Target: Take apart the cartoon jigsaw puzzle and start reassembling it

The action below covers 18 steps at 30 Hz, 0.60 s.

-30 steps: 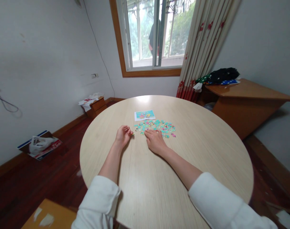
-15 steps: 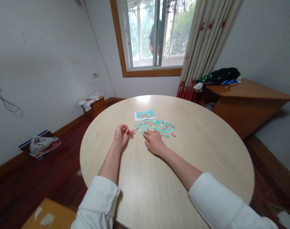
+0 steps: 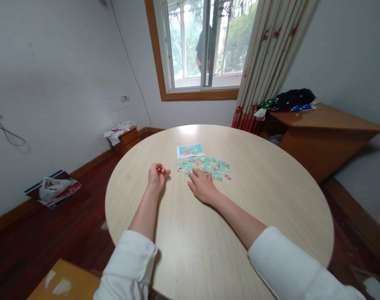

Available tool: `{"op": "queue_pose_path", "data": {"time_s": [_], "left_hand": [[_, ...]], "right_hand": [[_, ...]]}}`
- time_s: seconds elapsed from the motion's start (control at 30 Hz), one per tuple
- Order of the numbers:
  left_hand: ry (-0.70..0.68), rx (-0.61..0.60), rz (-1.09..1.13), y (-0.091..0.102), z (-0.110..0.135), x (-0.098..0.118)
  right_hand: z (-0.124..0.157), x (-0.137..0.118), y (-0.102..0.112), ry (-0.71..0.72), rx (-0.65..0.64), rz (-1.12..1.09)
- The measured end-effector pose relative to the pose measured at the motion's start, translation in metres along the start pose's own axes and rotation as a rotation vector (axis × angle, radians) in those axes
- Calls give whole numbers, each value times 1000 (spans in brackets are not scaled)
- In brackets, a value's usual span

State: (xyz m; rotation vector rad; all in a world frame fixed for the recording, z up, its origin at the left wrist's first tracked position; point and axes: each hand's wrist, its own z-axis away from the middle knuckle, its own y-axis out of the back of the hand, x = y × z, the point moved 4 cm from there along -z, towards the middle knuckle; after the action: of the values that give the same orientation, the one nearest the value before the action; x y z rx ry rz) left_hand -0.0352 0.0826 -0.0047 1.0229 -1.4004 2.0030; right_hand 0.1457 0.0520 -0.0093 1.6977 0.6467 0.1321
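Observation:
Small jigsaw puzzle pieces point(image 3: 219, 166), mostly turquoise with some pink and yellow, lie in a loose spread on the round table point(image 3: 183, 233). My right hand point(image 3: 203, 186) rests palm down at the near edge of the spread, fingers apart and touching or just above some pieces. To the left of the pieces, my left hand point(image 3: 157, 177) lies on its side on the tabletop with its fingers curled in. Whether anything small is inside that curl is hidden. Behind the pieces lies a printed picture sheet point(image 3: 190, 151) in turquoise, pink and yellow.
A wooden desk point(image 3: 330, 118) with dark dotted cloth point(image 3: 294, 99) on it stands at the right. Beyond the table are a window point(image 3: 205, 46) and a curtain point(image 3: 271, 50). A plastic bag point(image 3: 54, 188) lies on the floor at the left, and a yellowish wooden surface point(image 3: 66, 281) at lower left.
My left hand has drawn its extended finger back from the pieces and curled up more. The fingers of my right hand have spread slightly wider in nearly the same place.

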Motion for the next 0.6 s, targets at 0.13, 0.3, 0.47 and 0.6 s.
{"op": "queue_pose_path", "data": {"time_s": [0.13,0.3,0.47,0.6], "left_hand": [[184,-229,43,-14,15,-4],[330,-443,63,-25,29,-8],[350,-413,74,-23,28,-9],[360,-407,56,-21,27,-9]], "right_hand": [[2,-3,-1,11,-82,22],[4,-7,1,69,-120,12],[4,-8,0,70,-85,-15],[2,-6,1,49,-12,-55]]}}
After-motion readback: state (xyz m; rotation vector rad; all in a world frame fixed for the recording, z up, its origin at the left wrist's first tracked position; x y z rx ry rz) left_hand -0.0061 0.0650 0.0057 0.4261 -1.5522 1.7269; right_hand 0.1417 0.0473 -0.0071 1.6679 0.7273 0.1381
